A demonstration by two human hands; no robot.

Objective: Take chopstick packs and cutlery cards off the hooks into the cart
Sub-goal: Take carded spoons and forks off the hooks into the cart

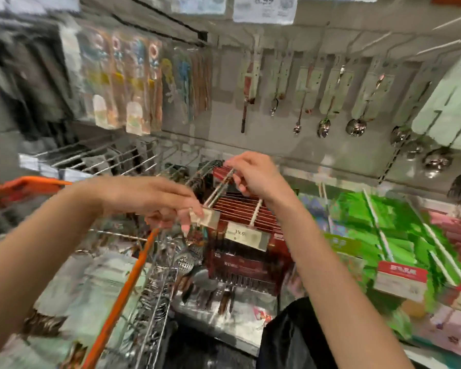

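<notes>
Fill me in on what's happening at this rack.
A person is working at a store display hook loaded with dark red chopstick packs. The left hand grips the hook's front end by the price tag; the right hand pinches packs further back. The orange-rimmed wire cart below already holds carded goods.

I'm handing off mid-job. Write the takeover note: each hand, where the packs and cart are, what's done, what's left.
Left hand: fingers curled at the front tip of the hook, by its price tag holder; grip blurred.
Right hand: pinching the red chopstick packs further back on the same hook.
Cart, orange-rimmed, sits lower left and already holds pale cutlery cards.
Done: some cards loaded.
Left: slide the red packs off into the cart; spoon cards remain hanging above.
</notes>
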